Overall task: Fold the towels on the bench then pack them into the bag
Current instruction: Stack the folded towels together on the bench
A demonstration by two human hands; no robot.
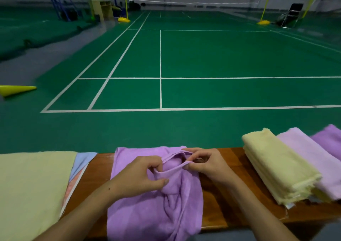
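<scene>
While both hands (173,168) pinch the purple towel (155,194), folded towels (280,167) flank it right, seemingly unfolded ones (33,185) left.

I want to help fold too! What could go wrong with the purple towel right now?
The purple towel is bunched, and both hands, left hand and right hand, pinch only its thin hem, so the fold may come out crooked. Its near end hangs over the bench edge and could slide off. The folded yellow towel lies close by, so a wide pull might nudge it.
</scene>
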